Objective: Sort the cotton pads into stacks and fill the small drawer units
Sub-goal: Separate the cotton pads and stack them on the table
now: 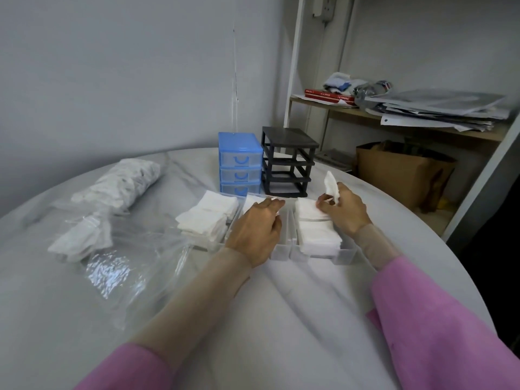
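Two clear pulled-out drawers lie side by side on the round table. The right drawer (347, 253) holds stacked white cotton pads (316, 235). My left hand (257, 229) lies palm down over the left drawer (280, 253), fingers resting on the pads inside. My right hand (344, 211) sits at the far end of the right drawer and pinches a single pad (329, 182) that sticks upward. A loose pile of pads (208, 218) lies left of the drawers. Behind stand a blue drawer unit (239, 163) with drawers in and a black frame (287, 161) with empty slots.
A clear plastic bag (112, 266) with more pads (81, 243) spreads over the table's left side, with a bundle of pads (123, 181) farther back. A shelf with papers (439, 108) and a brown paper bag (402, 175) stand beyond the table's right edge.
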A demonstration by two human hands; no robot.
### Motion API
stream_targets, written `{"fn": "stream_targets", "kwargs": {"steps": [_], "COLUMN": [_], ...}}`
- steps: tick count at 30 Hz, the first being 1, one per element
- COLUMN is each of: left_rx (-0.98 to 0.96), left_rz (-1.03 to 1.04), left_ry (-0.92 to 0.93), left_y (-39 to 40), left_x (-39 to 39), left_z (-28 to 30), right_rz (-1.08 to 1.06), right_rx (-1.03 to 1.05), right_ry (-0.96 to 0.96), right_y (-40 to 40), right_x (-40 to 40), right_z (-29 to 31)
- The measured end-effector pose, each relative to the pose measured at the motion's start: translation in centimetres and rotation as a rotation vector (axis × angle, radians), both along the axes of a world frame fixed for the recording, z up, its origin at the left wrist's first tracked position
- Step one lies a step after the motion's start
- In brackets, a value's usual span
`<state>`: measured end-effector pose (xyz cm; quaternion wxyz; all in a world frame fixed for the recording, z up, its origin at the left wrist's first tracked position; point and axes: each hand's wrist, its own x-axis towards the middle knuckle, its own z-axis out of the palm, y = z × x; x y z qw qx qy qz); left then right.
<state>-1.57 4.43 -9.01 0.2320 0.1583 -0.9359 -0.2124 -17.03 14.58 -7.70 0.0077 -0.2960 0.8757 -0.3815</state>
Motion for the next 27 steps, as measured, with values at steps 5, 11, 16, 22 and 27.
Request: {"fn": "stream_targets", "kwargs": {"steps": [5, 11, 16, 22, 27], "left_rx": [-0.024, -0.058, -0.081, -0.083, -0.008], "left_rz": [0.013, 0.043, 0.057, 0.018, -0.014], "left_ry": [0.002, -0.052, -0.096, -0.241, -0.278], "left_y": [0.0, 0.2, -0.1, -0.1, -0.1], "left_x": [0.0, -0.1, -0.5, -0.5, -0.4], "left_z": [0.3, 0.0, -0.4, -0.1, 0.3], "right_rz": [-0.036, 0.236, 0.315, 0.389, 0.353], "right_rx": [-0.088, 0.082, 0.314, 0.333, 0.214], "right_ry": [0.165, 0.134, 0.032, -0.059, -0.11], "right_y": [0.3, -0.9, -1.0, -1.1, -0.7], "right_x": [0.7, 3.8, 4.4, 4.6, 4.2], "right_z": [0.6, 0.3, -0.5, -0.2, -0.3]}}
